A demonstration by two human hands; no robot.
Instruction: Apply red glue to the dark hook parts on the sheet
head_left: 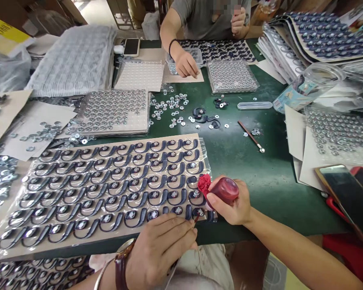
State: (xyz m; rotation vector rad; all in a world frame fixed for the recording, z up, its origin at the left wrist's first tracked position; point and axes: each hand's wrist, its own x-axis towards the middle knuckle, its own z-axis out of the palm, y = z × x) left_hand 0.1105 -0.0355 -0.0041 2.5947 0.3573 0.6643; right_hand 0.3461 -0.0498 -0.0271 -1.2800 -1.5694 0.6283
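Observation:
A large card (87,237) under clear film lies along the front of the table, bearing rows of dark curved hook-like pieces (136,173), each with a shiny round metal centre. My right hand (234,205) is closed around a glossy dark red, bulb-shaped object (225,190), with bunched red material (204,184) at its far end, over the card's right edge. My left hand (163,245) lies across the card's near right edge, fingers together. A thin red stick (197,217) shows at its fingertips, touching or close to the nearest right piece.
Loose metal washers (169,106) and dark pieces (204,117) lie mid-table. A brown stick (250,136) rests near a clear plastic jar (308,86). Across the table a co-worker's hand (186,63) reaches by a clear box (193,54). A phone (347,197) lies at right.

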